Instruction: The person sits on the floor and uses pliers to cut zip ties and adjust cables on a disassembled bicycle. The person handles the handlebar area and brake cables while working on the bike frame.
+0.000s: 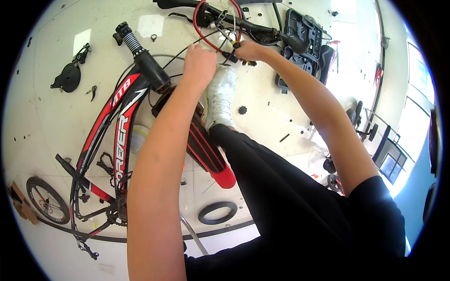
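Note:
My right hand [249, 50] grips a yellow-and-black tool [236, 44] among the cables at top centre, beside a red cable loop [201, 33]. Left of it my left hand [200, 58] is closed near the black cables; what it holds, if anything, is hidden. Handlebars [263, 29] lie just beyond my hands. My white shoe [220, 93] is below them, beside a black-and-red fender [206, 152]. A black-and-red bicycle frame [124, 112] with a spring-topped tube [131, 38] lies to the left.
Open black toolboxes [302, 30] sit upper right. A brake part [70, 75] lies upper left, a wheel [47, 199] lower left, a tyre ring [217, 213] lower centre. Small parts such as a black knob [243, 110] are scattered on the tiled floor [267, 129]. Bicycle parts [356, 117] stand at right.

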`<move>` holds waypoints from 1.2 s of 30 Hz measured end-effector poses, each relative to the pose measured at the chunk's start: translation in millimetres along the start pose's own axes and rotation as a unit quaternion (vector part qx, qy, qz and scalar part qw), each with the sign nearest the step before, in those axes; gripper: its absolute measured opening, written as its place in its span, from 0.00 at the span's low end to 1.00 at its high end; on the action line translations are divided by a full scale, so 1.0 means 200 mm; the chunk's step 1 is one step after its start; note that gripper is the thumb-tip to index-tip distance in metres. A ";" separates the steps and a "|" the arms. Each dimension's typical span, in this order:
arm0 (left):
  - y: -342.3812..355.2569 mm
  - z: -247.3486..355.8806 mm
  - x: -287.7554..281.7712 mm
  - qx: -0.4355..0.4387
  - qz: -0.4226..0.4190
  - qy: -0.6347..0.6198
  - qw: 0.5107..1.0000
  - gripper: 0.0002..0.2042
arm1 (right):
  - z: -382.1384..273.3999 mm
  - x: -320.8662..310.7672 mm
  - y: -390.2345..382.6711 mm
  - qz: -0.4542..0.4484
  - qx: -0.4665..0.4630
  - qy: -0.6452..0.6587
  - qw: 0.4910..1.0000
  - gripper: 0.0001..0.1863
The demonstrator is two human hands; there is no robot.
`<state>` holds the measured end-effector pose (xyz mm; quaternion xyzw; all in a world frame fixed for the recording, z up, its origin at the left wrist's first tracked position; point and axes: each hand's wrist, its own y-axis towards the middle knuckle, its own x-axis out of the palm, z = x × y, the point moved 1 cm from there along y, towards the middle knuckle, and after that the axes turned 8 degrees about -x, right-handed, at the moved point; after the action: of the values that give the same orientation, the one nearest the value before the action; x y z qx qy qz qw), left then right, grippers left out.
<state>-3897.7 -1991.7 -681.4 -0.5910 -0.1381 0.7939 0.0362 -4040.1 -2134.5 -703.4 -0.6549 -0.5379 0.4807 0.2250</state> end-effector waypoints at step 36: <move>-0.15 0.15 0.20 -0.005 -0.059 -0.284 0.957 0.15 | 0.01 -0.19 -0.03 -0.227 0.188 0.098 0.950 0.24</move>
<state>-3941.0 -1960.1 -702.6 -0.3324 -0.1817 0.9246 0.0396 -4043.6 -2167.9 -684.5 -0.5049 -0.5474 0.4427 0.4994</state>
